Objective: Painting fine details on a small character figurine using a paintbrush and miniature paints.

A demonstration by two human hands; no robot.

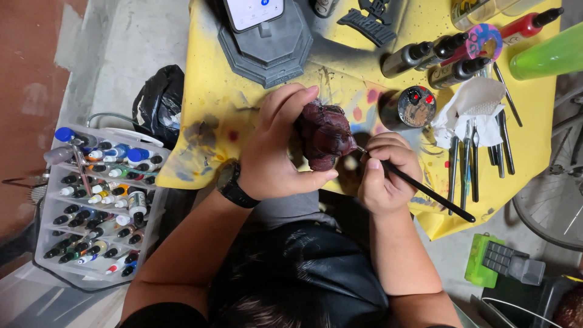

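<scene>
My left hand (276, 146), with a black watch on the wrist, grips a dark red, lumpy figurine (325, 135) over the yellow paint-stained table cover (206, 91). My right hand (384, 173) is closed on a thin black brush (428, 193). The brush tip touches the figurine's right side. Its handle slants down to the right.
A grey octagonal stand (267, 51) with a phone stands behind the figurine. Paint bottles (437, 58), a round paint-smeared lid (413, 106), white tissue (470, 103) and several tools (480, 155) lie at right. A clear rack of small paint bottles (100, 200) sits at left, a bicycle wheel (555, 194) at far right.
</scene>
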